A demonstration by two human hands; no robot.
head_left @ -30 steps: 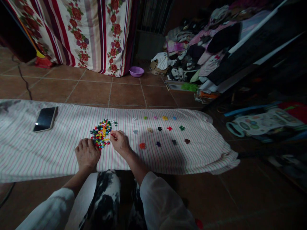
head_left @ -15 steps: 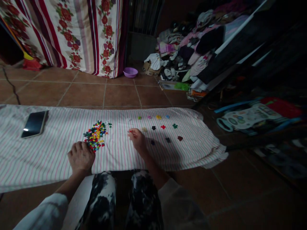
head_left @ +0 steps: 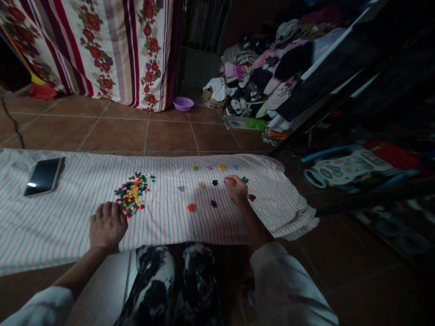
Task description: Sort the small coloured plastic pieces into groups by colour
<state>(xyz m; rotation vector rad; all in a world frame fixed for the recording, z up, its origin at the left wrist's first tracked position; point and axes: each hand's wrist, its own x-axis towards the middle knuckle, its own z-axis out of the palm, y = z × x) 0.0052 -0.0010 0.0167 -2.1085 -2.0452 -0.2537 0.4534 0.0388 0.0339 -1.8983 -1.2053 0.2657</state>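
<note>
My left hand (head_left: 108,224) lies palm down on the striped cloth, its fingers at the lower left edge of a heap of small coloured plastic pieces (head_left: 134,192). To the right, my right hand (head_left: 237,188) has its fingers pressed together at a spot of red; what the fingertips hold is too small to make out. Small single-colour clusters lie around it: a black cluster (head_left: 215,182) to its left, a green cluster (head_left: 244,179) just right, a brown cluster (head_left: 252,197) by the wrist. An orange cluster (head_left: 190,207) and a purple cluster (head_left: 213,203) are nearer me.
A phone (head_left: 45,176) lies at the cloth's left. More clusters form a back row, among them a yellow cluster (head_left: 221,167). Beyond the striped cloth (head_left: 163,222) are a purple basin (head_left: 184,104), piled clothes (head_left: 261,72) and a toy panel (head_left: 346,165).
My right hand has moved right, from beside the grey cluster to the red spot, uncovering the grey and orange clusters. My left hand stays by the heap. The view has shifted slightly.
</note>
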